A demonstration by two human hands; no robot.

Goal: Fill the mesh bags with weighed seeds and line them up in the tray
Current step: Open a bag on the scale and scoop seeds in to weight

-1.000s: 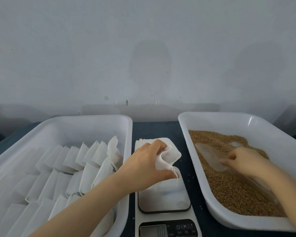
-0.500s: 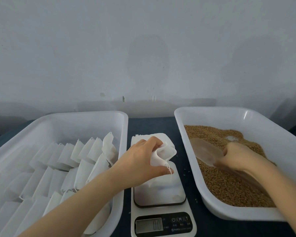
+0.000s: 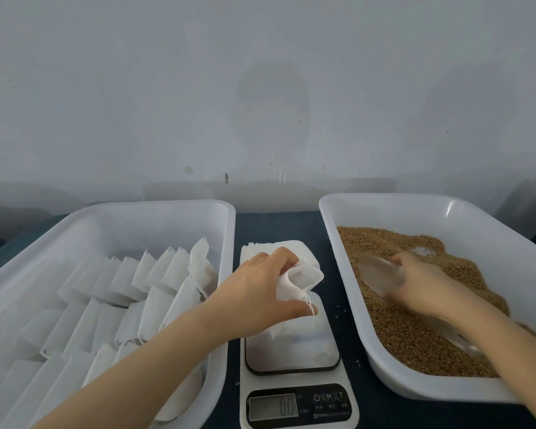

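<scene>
Pinching a limp mesh bag by its gathered mouth with the left hand, curled round the cloth just above the scale. Gripping the clear scoop with the right hand, closed round it, blade down on the seeds underneath. Seemingly at the filling step: next calling for a scoopful carried leftward to the bag mouth, spread wide, without spilling. Further left of the left hand, filled bags lined in the tray

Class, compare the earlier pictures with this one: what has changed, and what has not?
The right hand, gripping the scoop, edged left through the seeds. The left hand kept holding the bag over the scale. Nothing else moved.
</scene>
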